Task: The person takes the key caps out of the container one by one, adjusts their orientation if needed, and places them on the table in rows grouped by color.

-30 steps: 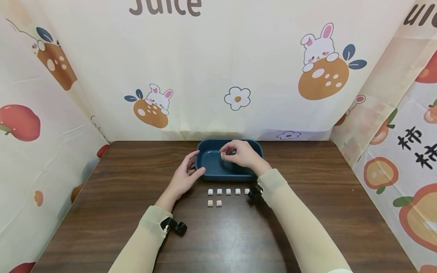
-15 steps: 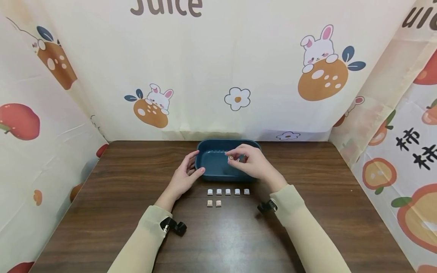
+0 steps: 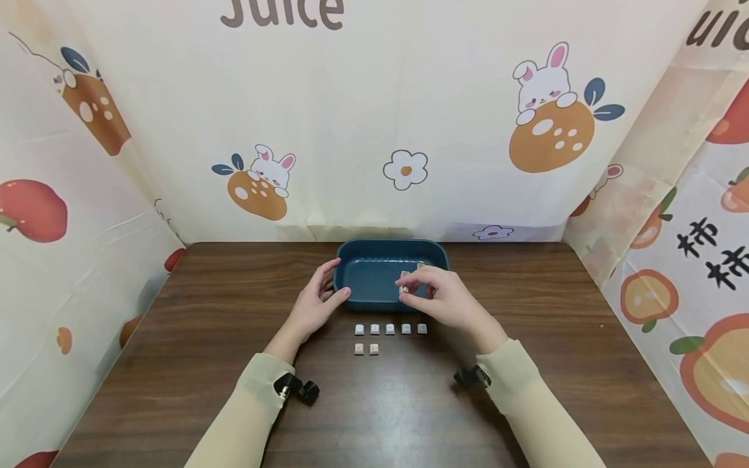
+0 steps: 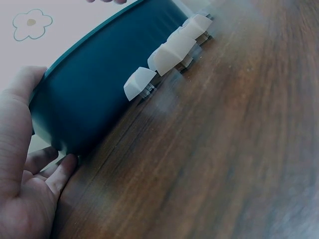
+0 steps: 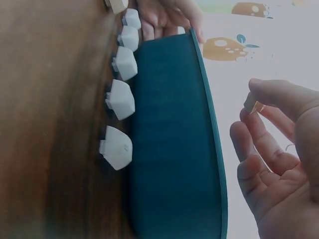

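Observation:
A dark blue tray (image 3: 368,286) stands at the far middle of the brown table (image 3: 175,338). My left hand (image 3: 328,286) rests against its left end, thumb on the near wall and straight fingers at the corner; in the left wrist view the hand (image 4: 27,164) touches the tray wall (image 4: 94,94). My right hand (image 3: 406,290) hovers over the tray's near right rim and pinches a small beige keycap (image 5: 252,103) between thumb and forefinger. Two more keycaps (image 3: 412,270) lie inside the tray.
A row of several white keycaps (image 3: 390,329) lies just in front of the tray, with two beige keycaps (image 3: 366,349) below its left end. Printed cloth walls (image 3: 374,117) close in the table at the back and both sides.
My right hand has drawn back and to the right from over the tray's middle to its near right rim, still pinching the keycap. The left hand has stayed put.

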`<control>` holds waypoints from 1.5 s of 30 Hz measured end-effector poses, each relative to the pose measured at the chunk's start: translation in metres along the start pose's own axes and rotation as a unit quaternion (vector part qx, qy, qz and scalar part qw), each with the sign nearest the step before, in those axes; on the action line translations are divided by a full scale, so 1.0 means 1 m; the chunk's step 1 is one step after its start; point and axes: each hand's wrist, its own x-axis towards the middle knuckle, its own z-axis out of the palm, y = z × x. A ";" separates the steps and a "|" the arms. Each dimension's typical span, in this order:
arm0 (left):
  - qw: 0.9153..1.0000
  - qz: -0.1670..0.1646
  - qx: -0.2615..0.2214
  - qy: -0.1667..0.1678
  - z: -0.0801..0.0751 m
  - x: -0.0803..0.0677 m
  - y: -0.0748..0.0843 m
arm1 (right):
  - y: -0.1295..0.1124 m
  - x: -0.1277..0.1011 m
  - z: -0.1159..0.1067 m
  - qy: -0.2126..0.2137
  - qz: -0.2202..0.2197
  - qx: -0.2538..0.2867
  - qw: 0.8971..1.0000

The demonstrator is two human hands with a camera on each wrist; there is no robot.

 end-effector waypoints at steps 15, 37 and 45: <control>1.000 0.000 -0.006 -0.002 0.000 -0.002 0.000 | -0.010 -0.028 0.012 -0.008 0.015 0.068 0.998; 1.000 -0.001 -0.008 -0.009 0.000 0.000 0.001 | -0.015 -0.037 0.024 -0.055 0.041 0.092 0.993; 1.000 0.007 -0.009 -0.009 -0.001 0.000 0.000 | -0.016 -0.036 0.034 -0.091 0.027 0.047 0.994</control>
